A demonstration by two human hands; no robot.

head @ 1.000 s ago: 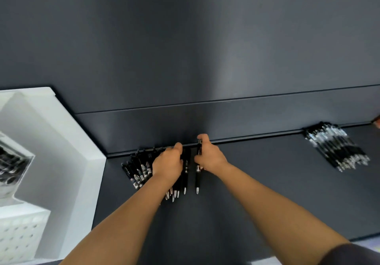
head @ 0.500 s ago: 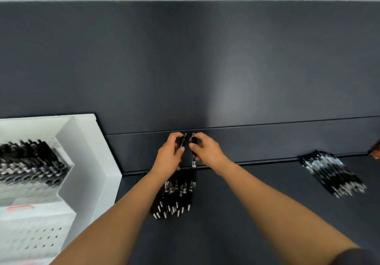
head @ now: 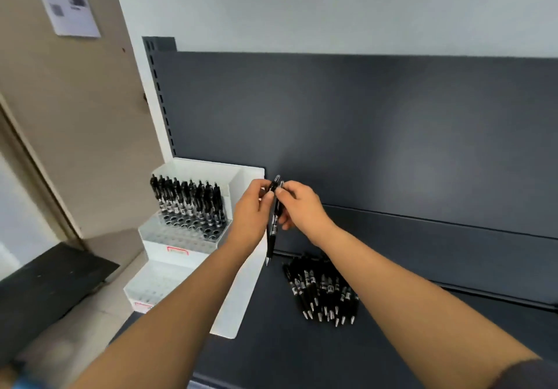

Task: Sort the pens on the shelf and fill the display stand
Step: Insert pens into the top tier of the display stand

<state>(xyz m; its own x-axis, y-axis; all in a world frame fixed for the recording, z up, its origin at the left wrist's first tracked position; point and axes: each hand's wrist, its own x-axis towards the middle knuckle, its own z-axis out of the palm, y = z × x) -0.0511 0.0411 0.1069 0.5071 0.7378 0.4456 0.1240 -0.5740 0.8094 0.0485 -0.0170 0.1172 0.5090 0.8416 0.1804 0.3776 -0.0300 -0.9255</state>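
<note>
- Up come both hands from the shelf's back edge, where they were half a second ago, and they now meet in the air in front of the dark back panel (head: 362, 132).
- Left grip (head: 252, 207) has thumb and fingers pinched on the held pens (head: 273, 228) near their top ends.
- Right grip (head: 302, 207) pinches the same tops from the 3 o'clock side, with its lower fingers curled behind the barrels.
- Two clicker tops show side by side between the hands; one long black barrel hangs nearly upright, with its silver tip down toward 6 o'clock.
- How the second barrel runs I cannot tell, as it is hidden behind the first.
- White display stand (head: 241, 283) sits at 9 o'clock of the hands, at the left end of the shelf (head: 302, 355).
- Stand pens (head: 187, 204) fill part of its top tier, upright in rows; the lower stepped tiers show bare holes.
- Loose pile of pens (head: 321, 292) lies flat on the shelf at 5 o'clock of the hands, tips fanned toward the camera, well apart from the stand.
- Paper notice (head: 69, 2) hangs on the beige wall at 10 o'clock, far up the view.
</note>
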